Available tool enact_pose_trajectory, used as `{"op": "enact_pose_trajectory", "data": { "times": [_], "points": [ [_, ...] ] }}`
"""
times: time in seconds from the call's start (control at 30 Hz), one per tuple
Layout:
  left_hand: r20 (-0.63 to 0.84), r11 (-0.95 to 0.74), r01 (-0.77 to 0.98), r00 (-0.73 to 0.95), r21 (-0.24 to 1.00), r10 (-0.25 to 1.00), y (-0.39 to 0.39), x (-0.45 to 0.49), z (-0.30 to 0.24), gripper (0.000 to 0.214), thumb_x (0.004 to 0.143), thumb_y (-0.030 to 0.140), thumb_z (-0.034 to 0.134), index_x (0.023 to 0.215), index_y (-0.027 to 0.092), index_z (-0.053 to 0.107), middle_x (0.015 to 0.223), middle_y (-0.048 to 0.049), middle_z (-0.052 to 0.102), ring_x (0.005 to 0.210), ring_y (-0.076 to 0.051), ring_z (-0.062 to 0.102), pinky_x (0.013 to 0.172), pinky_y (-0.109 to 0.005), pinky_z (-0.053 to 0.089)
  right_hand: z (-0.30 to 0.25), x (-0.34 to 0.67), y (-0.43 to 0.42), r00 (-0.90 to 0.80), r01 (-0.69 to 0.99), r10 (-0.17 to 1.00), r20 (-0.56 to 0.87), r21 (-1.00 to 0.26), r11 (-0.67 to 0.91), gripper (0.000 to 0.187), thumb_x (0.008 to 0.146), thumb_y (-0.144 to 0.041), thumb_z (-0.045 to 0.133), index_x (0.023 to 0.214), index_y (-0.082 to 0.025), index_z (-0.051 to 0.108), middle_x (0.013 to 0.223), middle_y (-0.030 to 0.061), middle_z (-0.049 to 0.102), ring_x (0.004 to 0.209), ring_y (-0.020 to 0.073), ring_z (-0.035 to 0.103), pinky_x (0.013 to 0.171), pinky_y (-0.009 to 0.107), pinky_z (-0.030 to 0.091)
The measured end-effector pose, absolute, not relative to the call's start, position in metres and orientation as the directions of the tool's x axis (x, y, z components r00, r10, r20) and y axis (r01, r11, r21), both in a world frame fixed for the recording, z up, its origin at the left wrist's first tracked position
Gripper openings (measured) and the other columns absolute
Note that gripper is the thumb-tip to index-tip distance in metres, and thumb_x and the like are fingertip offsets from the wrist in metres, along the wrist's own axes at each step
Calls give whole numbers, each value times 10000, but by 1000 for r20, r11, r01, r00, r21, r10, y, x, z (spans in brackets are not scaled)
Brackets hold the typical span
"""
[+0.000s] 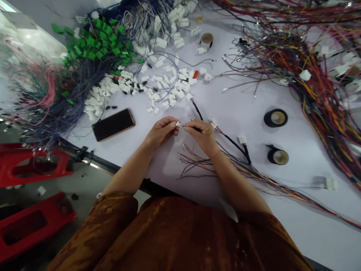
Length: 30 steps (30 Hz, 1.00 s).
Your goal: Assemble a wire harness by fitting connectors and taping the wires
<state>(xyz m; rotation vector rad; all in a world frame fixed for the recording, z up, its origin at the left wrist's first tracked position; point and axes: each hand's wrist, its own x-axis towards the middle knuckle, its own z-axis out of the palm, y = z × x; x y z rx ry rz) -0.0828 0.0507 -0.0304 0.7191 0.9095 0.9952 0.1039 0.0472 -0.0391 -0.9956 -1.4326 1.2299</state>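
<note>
1. Far left, past the table edge, there's a red plastic crate point(35, 166) on the floor. Up on the white work table point(242, 109), my phone point(113, 124) lies with its dark screen up.
2. Just above the phone, there's a mass of green-tagged wires point(96, 43) and a messy spill of white connectors point(135, 87).
3. My left hand point(162, 131) is closed in a pinch on a tiny white connector housing point(178, 123), held up between my hands. It's small, boxy and plastic, and it pokes out past my fingertips.
4. My right hand point(200, 136) is closed too, pinching a thin wire point(184, 126), with its tip right at the housing.
5. Right of that, loose colored wires point(234, 165) fan across the table, two rolls of black tape point(276, 135) sit past them, and a huge tangle of multicolored wires point(318, 79) fills the far right.
</note>
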Motion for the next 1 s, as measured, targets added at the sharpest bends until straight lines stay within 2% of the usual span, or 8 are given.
{"op": "enact_pose_trajectory", "data": {
  "times": [0.17, 0.33, 0.5, 0.63, 0.77, 0.83, 0.9, 1.0],
  "points": [
    [-299, 372, -318, 255, 872, 920, 50, -81, -29, 207, 733, 314, 833, 813, 155, 729, 644, -2, 643, 574, -77, 590, 583, -192, 490, -39, 104, 49, -224, 46, 972, 73, -995, 86, 157, 878, -283, 644, 759, -184, 671, 640, -38, 527, 604, 90, 420, 583, 255, 345],
    [-273, 338, -255, 260, 906, 926, 49, -82, -32, 177, 764, 319, 804, 824, 168, 733, 652, -1, 650, 586, -80, 596, 598, -201, 489, -36, 106, 51, -267, 75, 960, 84, -991, 107, 166, 879, -246, 616, 729, -178, 631, 664, -37, 508, 629, 91, 426, 618, 261, 360],
    [-181, 196, -49, 209, 979, 961, 46, -80, -35, 115, 808, 276, 762, 846, 168, 748, 651, -4, 678, 607, -85, 615, 628, -207, 497, -36, 101, 46, -237, 158, 960, 150, -969, 191, 186, 888, -226, 603, 707, -185, 587, 684, -28, 534, 640, 97, 450, 647, 272, 378],
    [-199, 217, -85, 180, 972, 963, 45, -78, -36, 143, 814, 309, 747, 851, 172, 738, 656, -3, 686, 607, -94, 630, 641, -228, 520, -40, 99, 44, -207, 178, 962, 177, -960, 215, 141, 891, -229, 597, 754, -197, 584, 718, -16, 568, 661, 109, 473, 654, 280, 387],
    [-198, 212, -58, 193, 976, 961, 44, -74, -33, 154, 804, 306, 759, 832, 157, 734, 646, -12, 679, 603, -96, 625, 631, -228, 517, -41, 100, 43, -228, 198, 954, 195, -950, 242, 162, 898, -219, 568, 738, -205, 550, 702, -21, 542, 653, 110, 449, 661, 287, 379],
    [-225, 248, -99, 193, 964, 955, 45, -72, -32, 169, 814, 324, 752, 817, 159, 720, 654, -8, 670, 595, -90, 617, 614, -220, 509, -39, 101, 43, -196, 174, 964, 180, -961, 215, 166, 916, -261, 558, 761, -209, 527, 702, -27, 513, 638, 106, 425, 635, 281, 361],
    [-271, 300, -172, 171, 938, 947, 45, -71, -31, 206, 825, 353, 741, 769, 162, 688, 650, 4, 647, 565, -77, 594, 579, -208, 495, -37, 101, 43, -174, 145, 967, 187, -966, 213, 232, 941, -328, 536, 748, -213, 477, 674, -39, 446, 617, 103, 386, 607, 278, 334],
    [-298, 324, -209, 145, 923, 943, 46, -72, -31, 202, 816, 358, 754, 788, 171, 682, 636, 25, 618, 530, -60, 562, 535, -185, 461, -34, 101, 43, -292, 125, 926, 238, -951, 284, 377, 981, -392, 475, 667, -218, 362, 616, -54, 336, 583, 96, 333, 588, 283, 288]
  ]
}}
